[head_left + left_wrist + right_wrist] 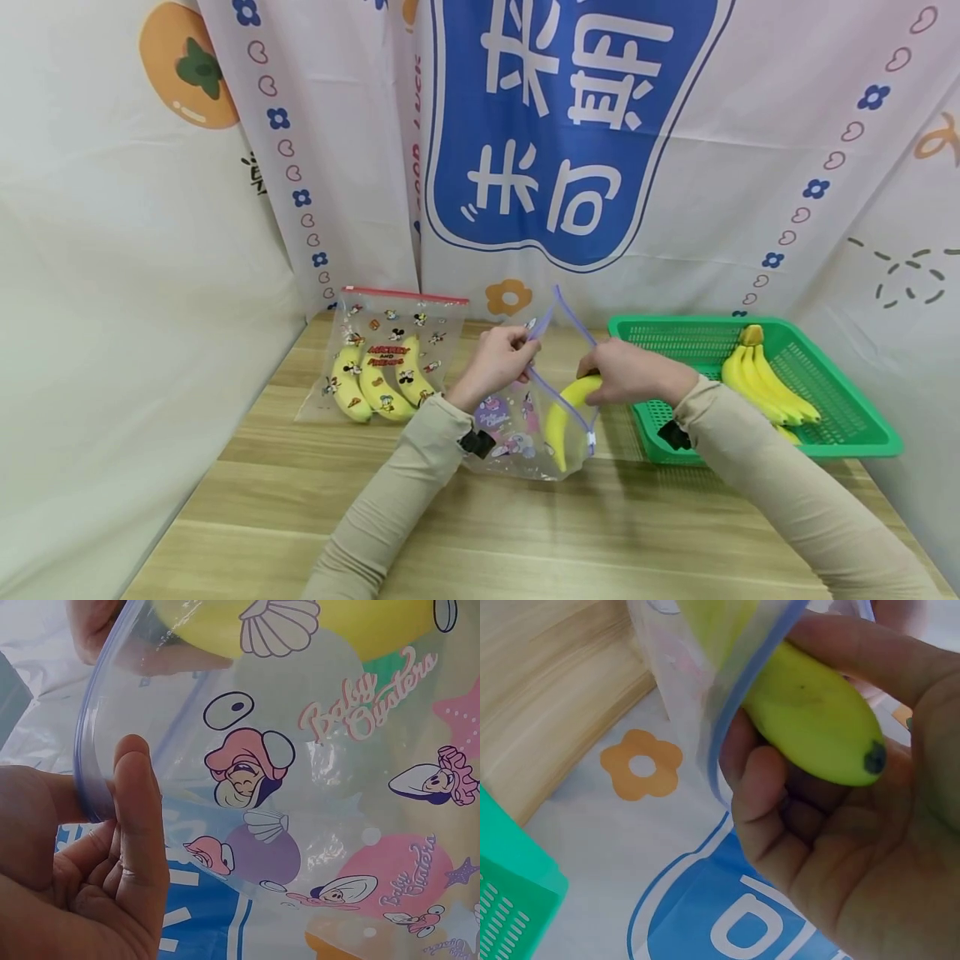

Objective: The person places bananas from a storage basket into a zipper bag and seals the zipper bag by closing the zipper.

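My left hand [501,360] pinches the purple zip edge of a clear printed zip bag [337,795], whose mouth gapes open. In the right wrist view, a yellow banana [817,720] has its dark-tipped end in my right hand [847,847], with fingers curled round it. The banana's other part lies inside the bag, pointing down toward the table, as the head view shows. Left of my hands, a second clear zip bag [442,321] with a red zip holds several bananas [378,379] and lies on the table.
To the right stands a green plastic basket [847,379] with a bunch of bananas [765,383] in it. The wooden table [300,500] ends at a printed cloth backdrop [360,167] behind and at both sides.
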Tool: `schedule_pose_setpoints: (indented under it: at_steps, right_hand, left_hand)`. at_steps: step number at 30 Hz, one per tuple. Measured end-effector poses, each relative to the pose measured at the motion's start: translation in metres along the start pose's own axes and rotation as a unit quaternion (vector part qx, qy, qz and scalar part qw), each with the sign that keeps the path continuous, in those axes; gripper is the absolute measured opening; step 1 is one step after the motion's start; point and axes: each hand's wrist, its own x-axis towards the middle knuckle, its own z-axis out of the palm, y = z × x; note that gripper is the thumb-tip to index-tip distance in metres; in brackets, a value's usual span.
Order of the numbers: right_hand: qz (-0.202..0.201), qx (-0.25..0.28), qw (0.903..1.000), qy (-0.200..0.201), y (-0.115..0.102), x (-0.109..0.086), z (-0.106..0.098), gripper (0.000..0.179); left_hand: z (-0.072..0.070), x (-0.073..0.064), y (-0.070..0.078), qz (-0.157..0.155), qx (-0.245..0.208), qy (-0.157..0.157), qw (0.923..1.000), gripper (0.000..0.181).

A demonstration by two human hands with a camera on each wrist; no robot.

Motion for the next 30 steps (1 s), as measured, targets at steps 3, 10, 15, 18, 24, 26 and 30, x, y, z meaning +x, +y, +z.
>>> schedule_pose_setpoints:
  at_steps: [3, 10, 15, 18, 24, 26, 30]
  right_hand:
    - [0.008, 0.006, 0.9999, -0.009, 0.0, 0.002, 0.002, 0.012]
    - [0.01, 0.035, 0.9988, -0.032, 0.002, 0.004, 0.005, 0.012]
    - [-0.005, 0.053, 0.9972, -0.053, 0.006, 0.007, 0.007, 0.021]
    - [-0.008, 0.065, 0.9952, -0.073, 0.006, 0.008, 0.008, 0.026]
    - [-0.016, 0.066, 0.994, -0.086, 0.006, 0.009, 0.009, 0.025]
    - [-0.022, 0.063, 0.9944, -0.082, 0.006, 0.01, 0.009, 0.023]
    - [-0.018, 0.054, 0.9955, -0.076, 0.005, 0.012, 0.011, 0.022]
  left_hand:
    - [0.0, 0.001, 0.0, 0.0, -0.003, 0.002, 1.0, 0.018]
    - [0.0, 0.002, -0.001, 0.003, -0.002, 0.011, 0.9999, 0.018]
    - [0.001, 0.004, 0.0, 0.002, 0.001, 0.017, 0.9998, 0.018]
    - [0.002, 0.004, 0.0, 0.002, -0.004, 0.02, 0.9998, 0.018]
    - [0.003, 0.005, 0.002, -0.003, -0.024, 0.021, 0.9995, 0.017]
    - [0.003, 0.005, 0.003, -0.004, -0.028, 0.02, 0.9994, 0.017]
    - [0.002, 0.004, 0.004, -0.003, -0.031, 0.02, 0.9993, 0.017]
